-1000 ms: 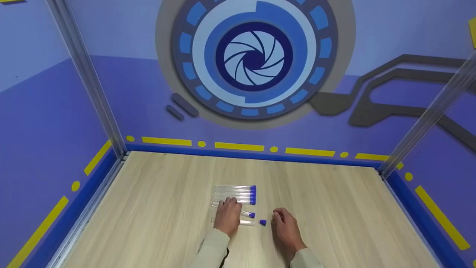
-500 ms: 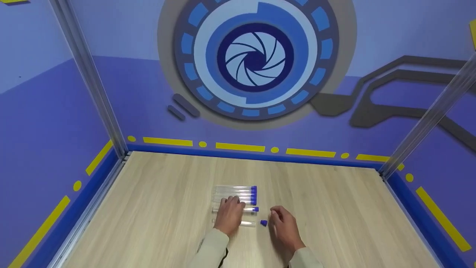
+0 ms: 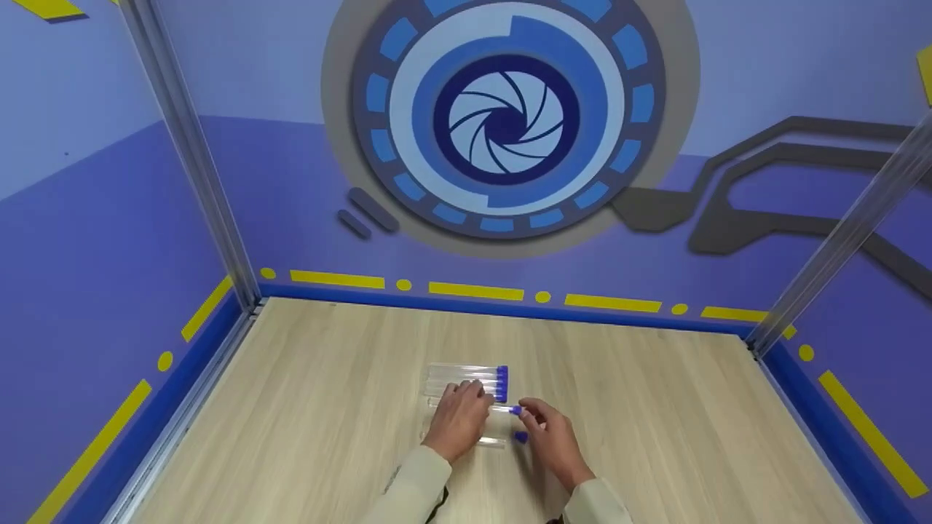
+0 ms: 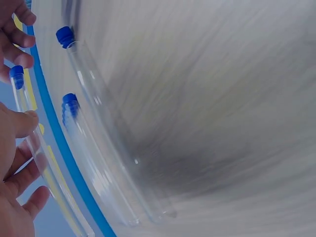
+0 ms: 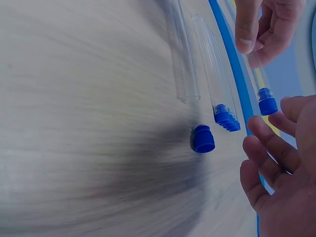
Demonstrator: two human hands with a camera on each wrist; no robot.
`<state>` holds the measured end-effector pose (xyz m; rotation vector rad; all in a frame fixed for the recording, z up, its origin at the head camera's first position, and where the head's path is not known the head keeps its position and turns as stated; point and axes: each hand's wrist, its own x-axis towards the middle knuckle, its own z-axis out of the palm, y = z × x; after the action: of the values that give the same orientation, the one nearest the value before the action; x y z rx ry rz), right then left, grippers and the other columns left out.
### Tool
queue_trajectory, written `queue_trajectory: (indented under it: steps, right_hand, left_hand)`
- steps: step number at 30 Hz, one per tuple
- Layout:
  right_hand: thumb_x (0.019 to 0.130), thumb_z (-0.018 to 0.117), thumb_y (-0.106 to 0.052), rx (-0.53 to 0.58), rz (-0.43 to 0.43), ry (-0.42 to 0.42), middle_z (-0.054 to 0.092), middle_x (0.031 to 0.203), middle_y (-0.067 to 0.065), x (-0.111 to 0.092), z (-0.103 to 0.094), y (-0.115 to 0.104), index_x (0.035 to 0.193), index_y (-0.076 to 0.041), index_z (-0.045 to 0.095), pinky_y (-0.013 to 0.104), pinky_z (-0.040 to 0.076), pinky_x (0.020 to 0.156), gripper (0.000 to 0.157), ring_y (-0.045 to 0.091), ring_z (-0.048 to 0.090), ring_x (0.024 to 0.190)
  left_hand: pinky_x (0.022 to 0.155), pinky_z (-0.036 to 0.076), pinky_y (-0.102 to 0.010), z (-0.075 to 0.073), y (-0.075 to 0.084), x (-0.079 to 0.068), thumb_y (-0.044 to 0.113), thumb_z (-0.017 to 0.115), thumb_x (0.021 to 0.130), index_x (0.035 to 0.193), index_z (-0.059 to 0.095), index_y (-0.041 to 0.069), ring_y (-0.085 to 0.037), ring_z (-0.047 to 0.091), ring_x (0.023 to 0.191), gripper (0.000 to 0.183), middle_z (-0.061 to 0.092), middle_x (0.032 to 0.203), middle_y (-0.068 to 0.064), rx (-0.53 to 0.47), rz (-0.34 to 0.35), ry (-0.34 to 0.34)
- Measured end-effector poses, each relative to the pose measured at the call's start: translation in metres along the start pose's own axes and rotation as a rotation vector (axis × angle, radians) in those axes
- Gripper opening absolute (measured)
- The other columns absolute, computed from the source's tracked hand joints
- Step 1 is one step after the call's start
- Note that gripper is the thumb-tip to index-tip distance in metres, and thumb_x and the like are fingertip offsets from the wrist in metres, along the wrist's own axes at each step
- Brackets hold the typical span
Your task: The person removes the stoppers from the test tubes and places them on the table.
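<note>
My left hand grips a clear test tube with a blue cap fitted in its mouth, raised off the table. Close by that cap, the right hand has its fingers spread and bent around the cap's end; whether they touch it is unclear. Nearer me on the table lies an uncapped tube. A loose blue cap lies just off its open end, partly behind the right hand in the head view. Beyond the left hand, several capped tubes lie side by side, partly hidden.
The wooden tabletop extends around the hands. A blue printed wall rises at the back, with side walls left and right. Metal posts stand at the back corners.
The left hand has straightened the slanted capped tube and brought it up and to the right. My right hand has moved left, so its fingers now stand at the tube's cap.
</note>
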<state>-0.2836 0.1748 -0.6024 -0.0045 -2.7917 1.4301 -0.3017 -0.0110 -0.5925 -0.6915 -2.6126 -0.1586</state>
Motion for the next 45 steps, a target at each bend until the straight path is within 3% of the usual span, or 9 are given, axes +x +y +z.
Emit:
queue_trajectory:
  steps: [12, 19, 23, 28, 33, 39, 45]
  right_hand:
    - [0.096, 0.058, -0.016, 0.061, -0.035, -0.03, 0.068, 0.099, 0.0, -0.001, -0.005, -0.003, 0.109, -0.01, 0.067, 0.027, 0.046, 0.077, 0.016, 0.013, 0.06, 0.091]
    - [0.098, 0.053, -0.01, 0.187, -0.026, -0.094, 0.063, 0.091, 0.006, 0.0, -0.008, -0.006, 0.106, -0.004, 0.063, 0.026, 0.051, 0.072, 0.013, 0.018, 0.061, 0.082]
    - [0.098, 0.052, -0.009, 0.206, -0.056, -0.103, 0.062, 0.089, 0.007, -0.001, -0.008, -0.005, 0.105, -0.003, 0.061, 0.029, 0.052, 0.071, 0.013, 0.018, 0.061, 0.08]
    - [0.098, 0.052, -0.009, 0.208, -0.097, -0.112, 0.062, 0.088, 0.007, -0.002, -0.008, -0.004, 0.104, -0.002, 0.062, 0.039, 0.054, 0.073, 0.013, 0.018, 0.061, 0.079]
    - [0.098, 0.052, -0.01, 0.197, -0.137, -0.11, 0.061, 0.086, 0.006, -0.004, -0.01, -0.006, 0.103, -0.002, 0.062, 0.035, 0.054, 0.071, 0.014, 0.019, 0.062, 0.077]
    - [0.099, 0.052, -0.014, 0.182, -0.097, -0.126, 0.063, 0.09, 0.005, -0.006, -0.015, -0.011, 0.105, -0.006, 0.063, 0.027, 0.052, 0.072, 0.015, 0.018, 0.06, 0.081]
    - [0.099, 0.052, -0.014, 0.179, -0.077, -0.165, 0.064, 0.1, 0.013, -0.008, -0.02, -0.017, 0.11, -0.005, 0.062, 0.033, 0.053, 0.078, 0.018, 0.024, 0.062, 0.087]
  left_hand:
    - [0.068, 0.04, -0.027, -0.016, 0.002, -0.004, 0.023, 0.067, 0.09, 0.104, 0.071, 0.019, -0.011, 0.055, 0.085, 0.015, 0.06, 0.096, 0.004, -0.031, 0.036, -0.044]
    - [0.067, 0.041, -0.026, -0.02, 0.0, -0.006, 0.021, 0.067, 0.09, 0.104, 0.07, 0.019, -0.01, 0.057, 0.081, 0.014, 0.062, 0.094, 0.004, -0.104, 0.057, -0.095]
    - [0.067, 0.044, -0.025, -0.022, -0.002, -0.006, 0.02, 0.066, 0.091, 0.103, 0.069, 0.018, -0.009, 0.057, 0.079, 0.013, 0.063, 0.092, 0.004, -0.152, 0.074, -0.137]
    - [0.071, 0.048, -0.024, -0.024, -0.007, -0.005, 0.014, 0.064, 0.091, 0.101, 0.07, 0.013, -0.008, 0.057, 0.08, 0.011, 0.062, 0.09, 0.003, -0.316, 0.071, -0.2]
    - [0.068, 0.044, -0.022, -0.027, -0.013, -0.003, 0.012, 0.062, 0.092, 0.09, 0.068, 0.01, -0.005, 0.048, 0.074, 0.007, 0.056, 0.082, 0.005, -0.532, 0.03, -0.283]
    - [0.059, 0.037, -0.019, -0.033, -0.02, 0.001, 0.01, 0.059, 0.094, 0.079, 0.065, 0.013, -0.002, 0.043, 0.066, 0.017, 0.048, 0.072, 0.01, -0.823, -0.072, -0.402]
    - [0.057, 0.035, -0.018, -0.037, -0.024, 0.001, 0.009, 0.059, 0.094, 0.08, 0.068, 0.011, -0.002, 0.043, 0.063, 0.016, 0.048, 0.068, 0.01, -0.94, -0.13, -0.476]
